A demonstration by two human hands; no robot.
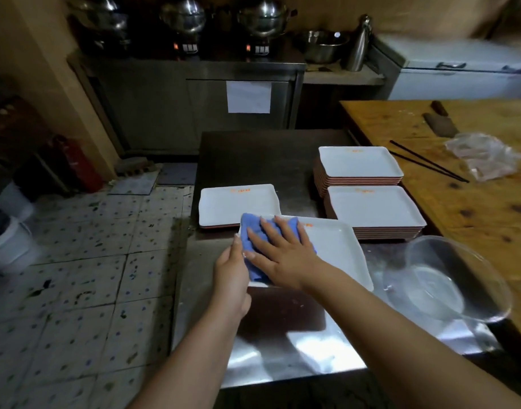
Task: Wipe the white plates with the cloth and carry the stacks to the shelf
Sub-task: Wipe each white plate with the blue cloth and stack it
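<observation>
A white rectangular plate (336,249) is held a little above the steel table (283,358). My left hand (232,276) grips its left edge, thumb on top. My right hand (278,252) lies flat with straight fingers on a blue cloth (253,228) and presses it onto the plate's left part. Behind it, a low pile of white plates (238,203) lies at the left. Two taller stacks of white plates stand at the right, one near (374,208) and one far (358,162).
A clear glass bowl (448,278) with water sits at the table's right edge. The wooden table (460,202) to the right holds chopsticks (427,160), a cleaver (439,122) and a plastic bag (483,154). Tiled floor and buckets (8,240) lie left.
</observation>
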